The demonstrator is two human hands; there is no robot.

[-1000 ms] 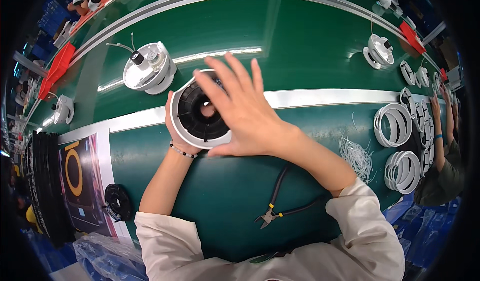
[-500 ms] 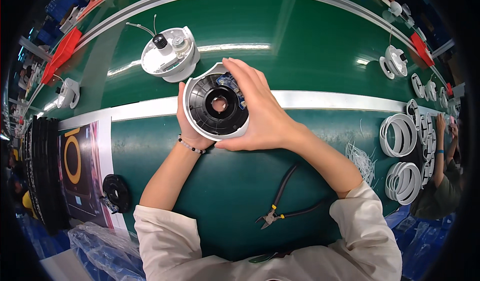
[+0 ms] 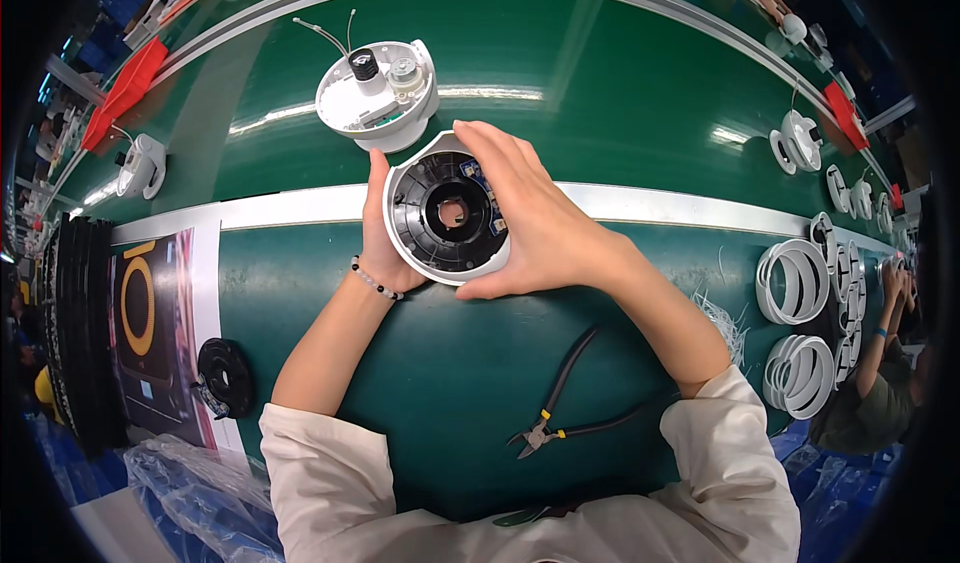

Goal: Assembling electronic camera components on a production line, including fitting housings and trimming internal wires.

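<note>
Both my hands grip a round white housing [image 3: 402,248] with a black ring-shaped insert and a small blue circuit board inside its right edge. It is held tilted, its inner side toward me, and through the centre hole some skin shows. My left hand [image 3: 385,255] is closed round its left side, fingers mostly hidden behind it. On the top and right side my right hand [image 3: 545,228] clasps the rim, thumb at the bottom. Just beyond stands a white camera-like device [image 3: 368,108] with a black lens and two wires. Nearer me lie cutting pliers [image 3: 540,431], jaws apart.
A black ring part [image 3: 228,378] lies at left beside a printed sheet [image 3: 150,323] and a black stack [image 3: 75,333]. At right are white cable ties [image 3: 725,325] and stacked white rings [image 3: 798,378]. The green belt [image 3: 600,83] carries more devices; a co-worker's arm [image 3: 880,333] shows at far right.
The wired white device has shifted right along the belt, as have the other devices there. My hands have moved the housing slightly right and turned it a little.
</note>
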